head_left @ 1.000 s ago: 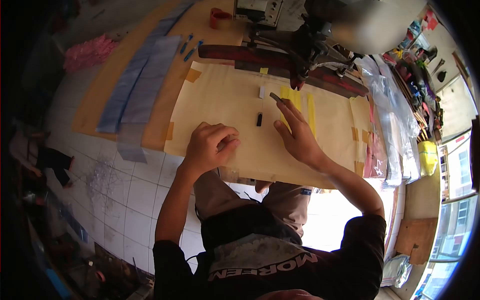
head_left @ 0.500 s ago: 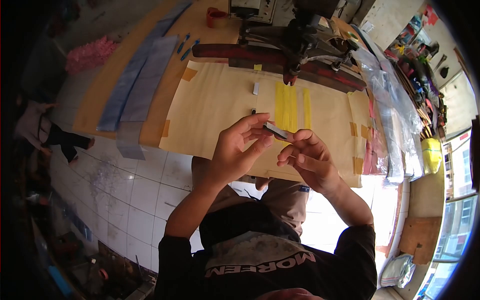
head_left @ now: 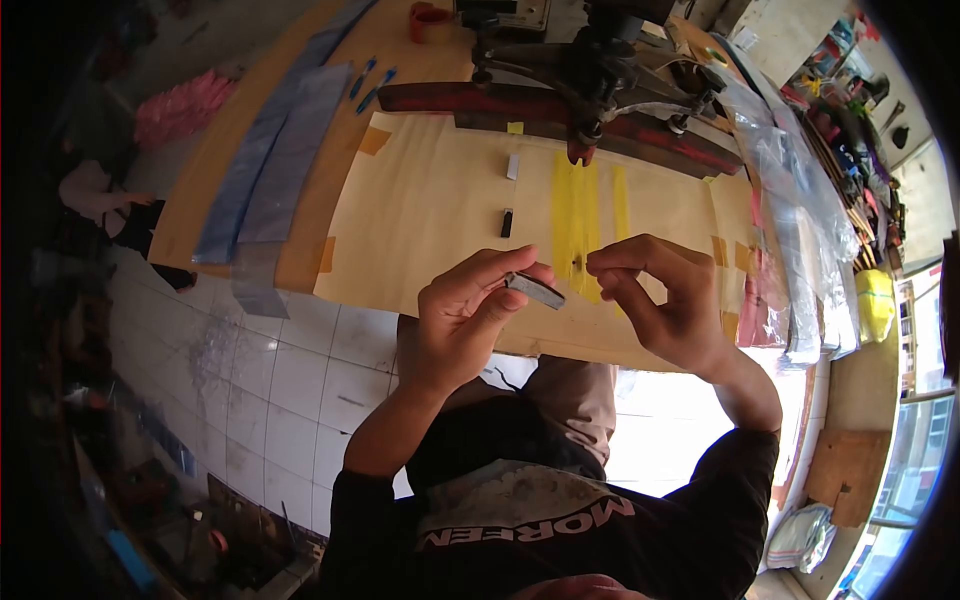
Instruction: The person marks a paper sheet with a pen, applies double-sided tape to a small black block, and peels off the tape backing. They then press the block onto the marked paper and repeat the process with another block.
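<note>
Pinched between the thumb and fingers of my left hand (head_left: 470,305) is a small grey bar (head_left: 536,290), held over the near part of the brown sheet (head_left: 420,220). My right hand (head_left: 665,295) is to the right of it, apart from the bar, with thumb and index finger curled close together; whatever they may hold is too small to make out. Yellow strips (head_left: 575,215) run down the sheet behind the hands. On the sheet lie a small black piece (head_left: 507,222) and a small white piece (head_left: 513,166).
A dark red and black machine frame (head_left: 600,120) spans the table's back. Blue-grey strips (head_left: 290,170), two blue pens (head_left: 373,88) and an orange tape roll (head_left: 431,22) lie left. Clear plastic (head_left: 790,220) covers the right side. A person (head_left: 110,210) is at far left.
My right hand has moved away from the bar, to the right. My left hand has shifted slightly left and down with the bar. The person at far left has moved right.
</note>
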Motion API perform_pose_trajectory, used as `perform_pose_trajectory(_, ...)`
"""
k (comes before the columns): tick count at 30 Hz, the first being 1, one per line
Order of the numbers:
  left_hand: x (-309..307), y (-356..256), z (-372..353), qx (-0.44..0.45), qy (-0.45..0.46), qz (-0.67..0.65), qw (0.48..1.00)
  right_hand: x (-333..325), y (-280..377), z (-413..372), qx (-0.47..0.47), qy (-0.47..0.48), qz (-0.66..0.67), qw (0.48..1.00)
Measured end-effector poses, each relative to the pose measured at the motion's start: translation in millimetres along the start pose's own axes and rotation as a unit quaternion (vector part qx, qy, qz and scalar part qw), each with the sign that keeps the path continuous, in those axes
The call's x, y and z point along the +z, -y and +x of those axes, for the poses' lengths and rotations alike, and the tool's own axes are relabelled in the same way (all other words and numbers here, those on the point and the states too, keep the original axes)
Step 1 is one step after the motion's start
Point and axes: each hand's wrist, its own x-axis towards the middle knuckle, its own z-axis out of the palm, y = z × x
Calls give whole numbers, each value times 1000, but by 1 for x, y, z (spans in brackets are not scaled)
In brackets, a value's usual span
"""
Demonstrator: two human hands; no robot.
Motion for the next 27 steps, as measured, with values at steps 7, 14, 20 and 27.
perform_pose_trajectory(7, -6, -2, 10, -56, 39, 9, 998, 5, 7, 13, -20, 111, 86, 990)
perform_pose_trajectory(14, -18, -14, 18, -51, 103, -29, 993, 8, -8, 20, 159, 179, 430, 871)
perform_pose_trajectory(20, -10, -20, 20, -28, 55, -34, 998, 20, -10, 22, 142, 172, 464, 857)
perform_pose_trajectory(27, -14, -2, 9, 129, -13, -26, 991, 18, 6, 17, -65, 74, 101, 990)
